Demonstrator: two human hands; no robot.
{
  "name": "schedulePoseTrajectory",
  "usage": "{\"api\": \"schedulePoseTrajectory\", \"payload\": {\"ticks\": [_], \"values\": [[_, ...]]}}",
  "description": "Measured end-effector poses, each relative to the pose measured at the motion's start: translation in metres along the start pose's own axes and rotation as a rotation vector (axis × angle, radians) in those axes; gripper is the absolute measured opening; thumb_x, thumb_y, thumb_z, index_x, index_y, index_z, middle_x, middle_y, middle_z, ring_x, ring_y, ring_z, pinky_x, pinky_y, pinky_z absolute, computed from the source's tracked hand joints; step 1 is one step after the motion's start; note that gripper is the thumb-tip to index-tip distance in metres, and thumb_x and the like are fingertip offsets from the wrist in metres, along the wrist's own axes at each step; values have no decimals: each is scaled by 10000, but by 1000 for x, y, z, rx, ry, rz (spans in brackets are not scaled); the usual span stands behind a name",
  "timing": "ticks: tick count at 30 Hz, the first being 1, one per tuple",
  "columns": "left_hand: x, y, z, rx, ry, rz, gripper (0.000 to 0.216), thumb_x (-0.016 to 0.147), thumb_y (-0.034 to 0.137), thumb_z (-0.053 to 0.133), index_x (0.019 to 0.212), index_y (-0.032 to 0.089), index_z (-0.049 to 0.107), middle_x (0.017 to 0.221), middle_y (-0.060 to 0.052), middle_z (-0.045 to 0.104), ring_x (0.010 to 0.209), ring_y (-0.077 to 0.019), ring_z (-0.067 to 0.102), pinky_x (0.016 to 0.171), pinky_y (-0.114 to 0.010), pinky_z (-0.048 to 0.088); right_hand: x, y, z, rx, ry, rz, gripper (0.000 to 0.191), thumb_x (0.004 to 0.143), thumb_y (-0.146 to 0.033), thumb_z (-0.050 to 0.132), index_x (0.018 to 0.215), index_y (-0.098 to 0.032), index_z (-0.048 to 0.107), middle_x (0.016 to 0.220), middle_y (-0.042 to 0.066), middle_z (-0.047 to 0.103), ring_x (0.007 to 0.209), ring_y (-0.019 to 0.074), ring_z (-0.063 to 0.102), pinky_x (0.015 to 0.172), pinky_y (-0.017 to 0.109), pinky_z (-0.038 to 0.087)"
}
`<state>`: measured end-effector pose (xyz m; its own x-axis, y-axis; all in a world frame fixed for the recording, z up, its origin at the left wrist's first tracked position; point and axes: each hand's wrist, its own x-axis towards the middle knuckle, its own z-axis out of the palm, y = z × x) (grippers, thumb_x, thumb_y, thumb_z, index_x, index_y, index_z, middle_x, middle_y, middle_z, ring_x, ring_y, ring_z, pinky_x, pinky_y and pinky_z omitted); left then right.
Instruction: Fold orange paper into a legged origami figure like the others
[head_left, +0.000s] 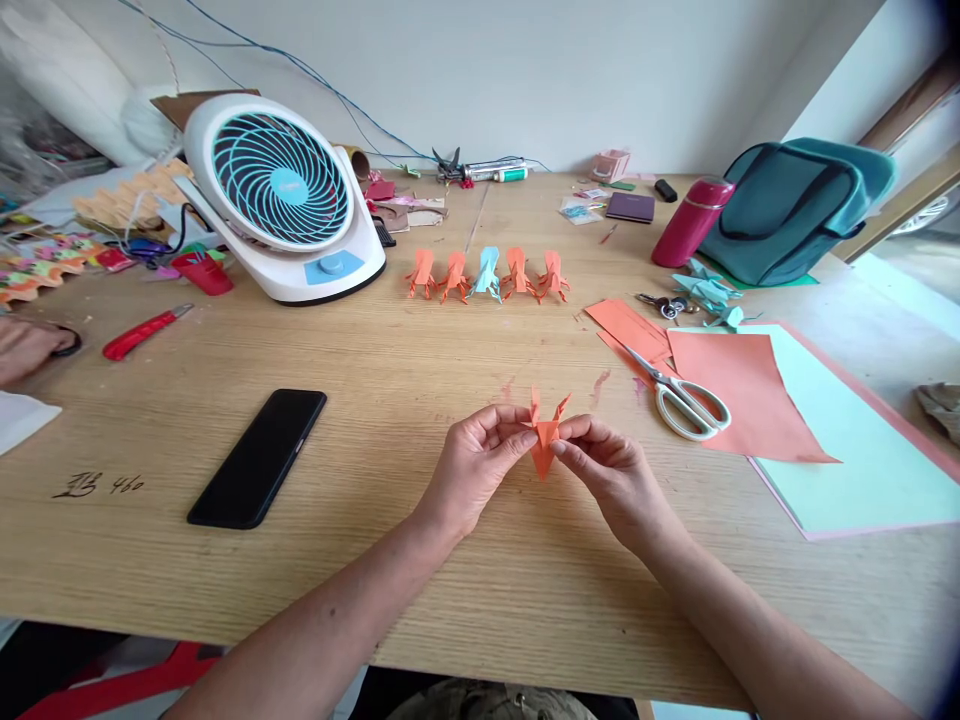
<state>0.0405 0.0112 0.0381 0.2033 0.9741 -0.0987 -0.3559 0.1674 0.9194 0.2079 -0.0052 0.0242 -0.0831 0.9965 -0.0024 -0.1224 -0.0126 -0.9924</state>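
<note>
Between both hands, just above the table (360, 560), is a folded orange origami piece (544, 455) with two thin prongs pointing up and a pointed lower end. My left hand (484, 455) pinches its left side between thumb and fingers. On the other side, the thumb and fingers of my right hand (604, 465) grip its right edge. Farther back stands a row of several finished origami figures, orange ones such as the orange figure (516, 272) around one light blue figure (486, 272).
White-handled scissors (686, 400) lie on orange paper (750, 385) at the right. A black phone (259, 455) and red utility knife (146, 332) lie left, near another person's hand (30, 350). Behind are a fan (289, 200), a pink bottle (691, 222) and a teal bag (780, 215).
</note>
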Motion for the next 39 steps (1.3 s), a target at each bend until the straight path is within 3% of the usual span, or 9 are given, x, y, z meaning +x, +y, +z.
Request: {"api": "schedulePoseTrajectory", "payload": {"ticks": [4, 7, 10, 17, 26, 39], "values": [[1, -1, -2, -106, -40, -121, 422, 688, 342, 915, 1049, 192, 755, 767, 4, 730, 737, -121, 637, 770, -251, 477, 1, 1, 1, 72, -32, 60, 289, 756, -479, 835, 832, -228, 712, 808, 19, 706, 769, 166, 636, 767, 322, 540], [2, 1, -6, -172, -150, -251, 433, 692, 352, 910, 1082, 213, 782, 932, -45, 762, 804, -138, 636, 754, -252, 454, 1, 2, 1, 102, -52, 92, 313, 736, -477, 852, 835, -224, 695, 843, 29, 723, 802, 186, 662, 799, 347, 552], [3, 4, -8, -213, -221, -275, 346, 706, 333, 902, 1025, 236, 810, 1001, -54, 758, 828, -137, 620, 724, -241, 436, 1, 4, 0, 110, -63, 98, 294, 760, -462, 840, 834, -222, 688, 849, 26, 727, 809, 183, 669, 815, 346, 545], [3, 4, -8, -262, -167, -330, 376, 678, 290, 930, 1023, 236, 791, 911, -16, 729, 786, -98, 604, 713, -204, 445, 1, 4, -2, 105, -83, 88, 266, 799, -451, 815, 857, -228, 683, 854, 18, 727, 805, 169, 661, 814, 329, 533], [3, 5, -6, -171, -221, -208, 278, 692, 336, 914, 904, 204, 793, 914, -22, 735, 790, -114, 606, 730, -235, 442, -1, 2, 0, 41, -35, -1, 287, 813, -490, 789, 863, -234, 671, 860, 32, 723, 812, 182, 661, 810, 345, 558], [1, -4, 1, -156, -38, -162, 276, 659, 363, 921, 695, 165, 732, 704, 9, 698, 675, -93, 557, 656, -227, 401, -2, 5, 4, 172, 17, -5, 210, 779, -373, 845, 802, -244, 681, 808, -5, 692, 764, 140, 626, 751, 285, 539]]}}
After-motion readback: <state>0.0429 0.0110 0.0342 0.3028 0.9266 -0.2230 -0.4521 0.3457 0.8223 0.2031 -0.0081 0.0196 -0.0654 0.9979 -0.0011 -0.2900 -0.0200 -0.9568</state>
